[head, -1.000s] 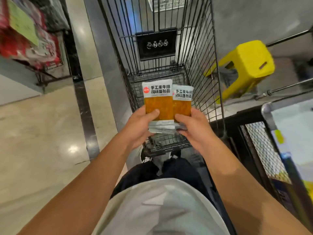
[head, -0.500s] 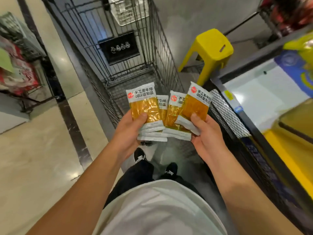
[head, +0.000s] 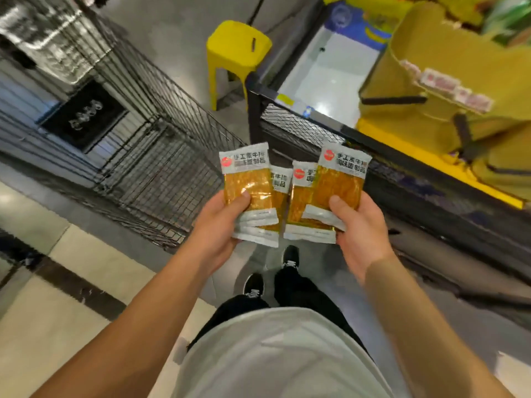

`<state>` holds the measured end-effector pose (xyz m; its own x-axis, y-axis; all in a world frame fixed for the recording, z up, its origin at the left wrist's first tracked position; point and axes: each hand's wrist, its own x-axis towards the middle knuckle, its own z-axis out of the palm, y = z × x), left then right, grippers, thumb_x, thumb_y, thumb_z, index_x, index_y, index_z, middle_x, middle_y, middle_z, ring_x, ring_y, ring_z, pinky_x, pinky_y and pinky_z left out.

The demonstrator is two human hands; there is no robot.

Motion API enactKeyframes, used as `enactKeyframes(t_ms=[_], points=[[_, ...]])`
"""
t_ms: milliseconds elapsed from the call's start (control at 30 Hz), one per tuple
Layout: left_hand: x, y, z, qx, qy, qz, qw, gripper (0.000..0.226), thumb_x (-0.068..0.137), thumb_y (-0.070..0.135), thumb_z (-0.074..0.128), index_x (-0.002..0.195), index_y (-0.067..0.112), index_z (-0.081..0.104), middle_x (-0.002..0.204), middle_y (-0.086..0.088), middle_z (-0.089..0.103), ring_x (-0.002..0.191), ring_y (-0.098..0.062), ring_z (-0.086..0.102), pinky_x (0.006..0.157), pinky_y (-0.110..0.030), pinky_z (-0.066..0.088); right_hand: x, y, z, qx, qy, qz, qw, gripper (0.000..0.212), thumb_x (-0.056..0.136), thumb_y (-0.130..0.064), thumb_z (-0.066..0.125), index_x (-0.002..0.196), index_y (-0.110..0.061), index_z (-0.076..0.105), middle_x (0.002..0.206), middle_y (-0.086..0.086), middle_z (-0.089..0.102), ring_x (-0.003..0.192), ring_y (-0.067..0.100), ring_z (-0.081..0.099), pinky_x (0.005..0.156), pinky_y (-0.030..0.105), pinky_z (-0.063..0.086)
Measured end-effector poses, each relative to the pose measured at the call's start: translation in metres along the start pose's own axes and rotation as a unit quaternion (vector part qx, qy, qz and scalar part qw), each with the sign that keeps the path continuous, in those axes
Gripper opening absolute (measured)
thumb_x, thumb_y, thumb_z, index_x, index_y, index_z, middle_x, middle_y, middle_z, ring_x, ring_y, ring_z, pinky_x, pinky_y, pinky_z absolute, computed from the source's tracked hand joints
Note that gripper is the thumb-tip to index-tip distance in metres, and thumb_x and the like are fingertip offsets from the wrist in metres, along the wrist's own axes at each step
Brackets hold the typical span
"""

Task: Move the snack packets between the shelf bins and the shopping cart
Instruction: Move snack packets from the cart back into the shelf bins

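My left hand (head: 214, 231) grips two orange snack packets (head: 250, 185) with grey-white ends, thumb pressed on the front one. My right hand (head: 359, 231) grips two more of the same snack packets (head: 337, 182), thumb on top. Both pairs are held upright in front of me, a small gap between them. The black wire shopping cart (head: 161, 156) stands to the left, beyond my left hand. The shelf bins lie to the right: a white-floored bin (head: 324, 73) and a yellow bin (head: 431, 90) behind a black mesh front (head: 296, 124).
A yellow plastic stool (head: 235, 50) stands between the cart and the shelf. My shoes (head: 273, 271) are on the grey floor below the packets. Beige tiles with a dark strip (head: 71, 285) run on the left.
The single stack held over the cart has split into two pairs, one per hand. The view has swung right: the cart slid left and the shelf bins came into view.
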<state>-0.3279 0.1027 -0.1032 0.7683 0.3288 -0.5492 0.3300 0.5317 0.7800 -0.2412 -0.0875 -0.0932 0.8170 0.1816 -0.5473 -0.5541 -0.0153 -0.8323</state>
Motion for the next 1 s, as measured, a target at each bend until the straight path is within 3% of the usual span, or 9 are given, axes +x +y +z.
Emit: enactKeyframes(t_ms=[100, 233, 433, 633, 833, 1000], points=[[-0.004, -0.009, 0.016, 0.056, -0.055, -0.028, 0.997, 0.019, 0.103, 0.013, 0.049, 0.114, 0.015, 0.063, 0.100, -0.002, 0.076, 0.085, -0.016, 0.073, 0.070, -0.028, 0.059, -0.031, 0.014, -0.023, 0.030, 0.082, 0.012, 0.996, 0.019, 0.099, -0.010, 0.058, 0.111, -0.023, 0.066, 0.107, -0.002, 0.076, 0.101, 0.021, 0.073, 0.095, 0.053, 0.055], [-0.015, -0.034, 0.053, 0.106, -0.117, -0.061, 0.985, 0.023, 0.103, 0.013, 0.048, 0.122, 0.012, 0.062, 0.112, -0.007, 0.074, 0.102, -0.024, 0.072, 0.089, -0.041, 0.057, -0.071, 0.029, -0.062, 0.054, 0.136, -0.012, 0.989, 0.025, 0.100, -0.009, 0.057, 0.123, -0.013, 0.062, 0.115, 0.005, 0.074, 0.106, 0.027, 0.071, 0.096, 0.055, 0.054], [-0.047, -0.077, 0.124, 0.195, -0.216, -0.077, 0.954, 0.025, 0.102, 0.007, 0.049, 0.121, 0.015, 0.063, 0.115, -0.007, 0.073, 0.105, -0.026, 0.070, 0.092, -0.044, 0.055, -0.122, 0.059, -0.133, 0.105, 0.249, -0.021, 0.962, 0.022, 0.097, -0.014, 0.062, 0.117, -0.024, 0.063, 0.105, -0.001, 0.076, 0.095, 0.021, 0.074, 0.091, 0.052, 0.057], [-0.088, -0.127, 0.211, 0.241, -0.301, -0.086, 0.919, 0.022, 0.102, 0.010, 0.049, 0.119, 0.015, 0.063, 0.106, -0.003, 0.076, 0.090, -0.016, 0.074, 0.066, -0.027, 0.057, -0.169, 0.081, -0.223, 0.160, 0.305, -0.056, 0.937, 0.024, 0.098, -0.014, 0.060, 0.119, -0.026, 0.063, 0.111, -0.001, 0.075, 0.102, 0.023, 0.072, 0.093, 0.054, 0.056], [-0.141, -0.195, 0.305, 0.275, -0.335, -0.078, 0.898, 0.023, 0.102, 0.011, 0.051, 0.121, 0.014, 0.063, 0.112, -0.006, 0.075, 0.100, -0.023, 0.072, 0.082, -0.038, 0.056, -0.209, 0.099, -0.338, 0.161, 0.334, -0.074, 0.926, 0.026, 0.097, -0.017, 0.063, 0.120, -0.029, 0.061, 0.110, -0.004, 0.075, 0.102, 0.020, 0.072, 0.094, 0.053, 0.056], [-0.176, -0.233, 0.369, 0.290, -0.339, -0.079, 0.891, 0.023, 0.102, 0.012, 0.051, 0.122, 0.016, 0.062, 0.112, -0.003, 0.075, 0.103, -0.024, 0.072, 0.087, -0.044, 0.056, -0.232, 0.103, -0.413, 0.175, 0.345, -0.070, 0.920, 0.026, 0.096, -0.018, 0.064, 0.119, -0.030, 0.061, 0.113, -0.004, 0.073, 0.105, 0.020, 0.070, 0.094, 0.052, 0.056]])
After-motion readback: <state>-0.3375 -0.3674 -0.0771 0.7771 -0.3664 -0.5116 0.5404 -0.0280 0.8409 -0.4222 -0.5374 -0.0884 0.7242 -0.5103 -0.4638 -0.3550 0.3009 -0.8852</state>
